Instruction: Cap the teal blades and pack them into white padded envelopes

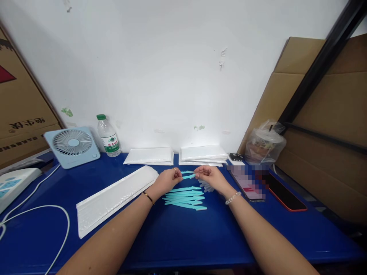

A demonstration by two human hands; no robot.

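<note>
A turquoise eyebrow razor (188, 177) spans the gap between my two hands above the blue table. My left hand (169, 179) pinches its left end, and the fingertips of my right hand (210, 177) close on its right end. Another turquoise razor (187, 172) lies just behind it. In front of my hands, several more turquoise razors (185, 198) are spread in a loose, overlapping pile, blade ends to the right. Small clear plastic pieces (207, 186), perhaps blade caps, sit partly hidden under my right hand.
A long white padded mailer (114, 198) lies left of my forearm. Stacked white mailers (149, 155) line the wall. A blue fan (73, 147), water bottle (109, 135) and white cable (67, 225) are at left; phones (283, 191) and a bagged drink cup (265, 143) at right.
</note>
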